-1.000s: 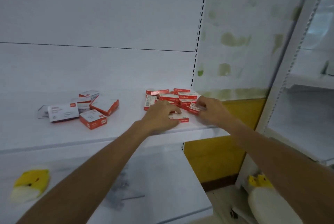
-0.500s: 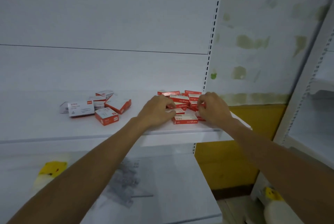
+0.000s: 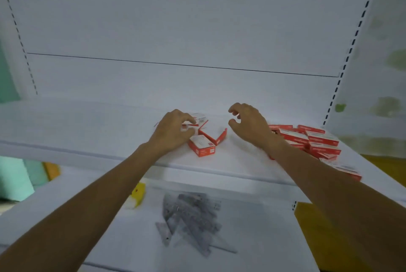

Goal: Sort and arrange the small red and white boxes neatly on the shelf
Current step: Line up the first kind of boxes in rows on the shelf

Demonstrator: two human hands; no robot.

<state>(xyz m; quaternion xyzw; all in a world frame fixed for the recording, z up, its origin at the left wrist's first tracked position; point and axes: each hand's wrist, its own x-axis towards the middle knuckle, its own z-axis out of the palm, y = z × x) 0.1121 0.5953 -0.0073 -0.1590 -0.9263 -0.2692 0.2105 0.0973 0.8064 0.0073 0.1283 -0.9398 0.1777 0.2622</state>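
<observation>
- A white shelf is seen running across the middle of the frame, with a white back panel above it.
- The left hand is laid on a loose cluster of red and white boxes just left of the frame's centre; its fingers are curled onto the rear boxes, though whether one is actually gripped cannot be told.
- One box of that cluster is seen at the front, just right of the left hand's wrist, white face up and red sides toward the camera.
- The right hand is held above the shelf to the right of centre, fingers bent in a loose claw and spread apart, with nothing grasped.
- A denser pile of red and white boxes is seen at the right of the frame, partly hidden behind the right forearm, with one blurred box near the shelf's front edge.
- On the lower shelf, in the bottom half of the frame, a grey heap of flat pieces is seen, too blurred to be identified, with a yellow item to its left.
</observation>
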